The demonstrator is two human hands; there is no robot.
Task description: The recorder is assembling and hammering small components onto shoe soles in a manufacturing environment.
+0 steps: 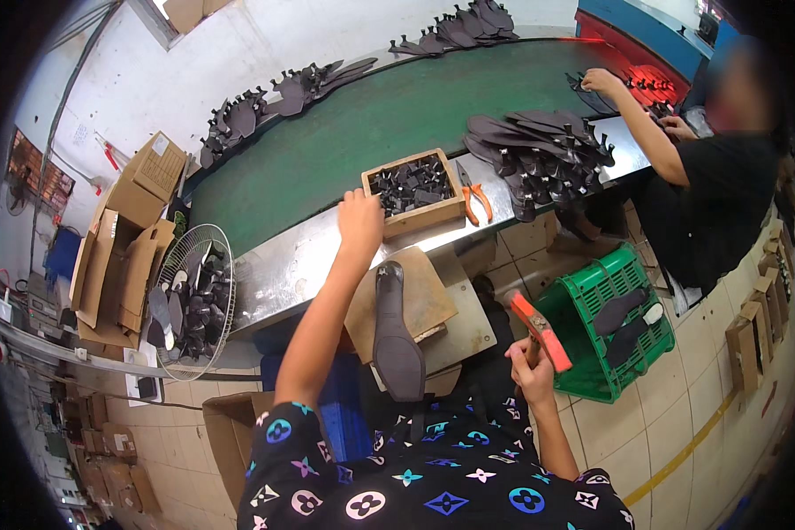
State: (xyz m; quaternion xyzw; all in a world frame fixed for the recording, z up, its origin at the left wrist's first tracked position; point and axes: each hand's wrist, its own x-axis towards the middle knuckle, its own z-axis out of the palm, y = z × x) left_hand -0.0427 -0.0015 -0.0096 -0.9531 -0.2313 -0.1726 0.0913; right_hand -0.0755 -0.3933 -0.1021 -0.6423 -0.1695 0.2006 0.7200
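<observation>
My right hand [533, 375] is wrapped round the handle of a hammer [541, 330] with an orange-red head, held up right of the work stand. My left hand [361, 221] reaches forward to the left rim of a wooden box [426, 221] filled with small black pieces [411, 185]. Its fingers are bent together at the rim, and what they may hold is hidden. Between my arms a dark grey shoe sole [398, 340] lies lengthwise on a square wooden board [428, 296], its narrow end away from me. Neither hand touches the sole.
Orange-handled pliers [475, 201] lie beside the box. Heeled soles [539, 159] are piled on the metal ledge by a green belt [327, 168]. A wire basket [194, 305] of soles stands left, a green crate [592, 309] right. A co-worker [724, 168] handles soles at far right.
</observation>
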